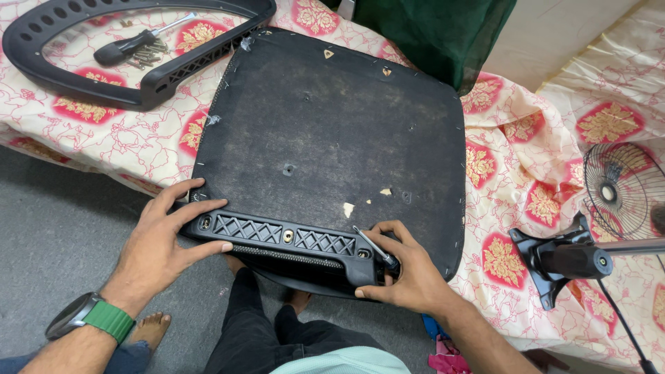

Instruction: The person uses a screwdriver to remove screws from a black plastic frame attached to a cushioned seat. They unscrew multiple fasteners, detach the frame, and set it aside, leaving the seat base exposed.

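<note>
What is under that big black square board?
Under the black board you can see a flowery bedsheet sticking out around its sides. Its near edge hangs over the grey floor and the person's legs. Whatever lies beneath the middle is covered.

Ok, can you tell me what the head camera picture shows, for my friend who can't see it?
A person's left hand steadies a black plastic bracket on the underside of a dark seat pad, while the right hand holds a small screwdriver at the bracket's right end. The pad lies on a flowered cloth beside a curved black chair frame.
</note>
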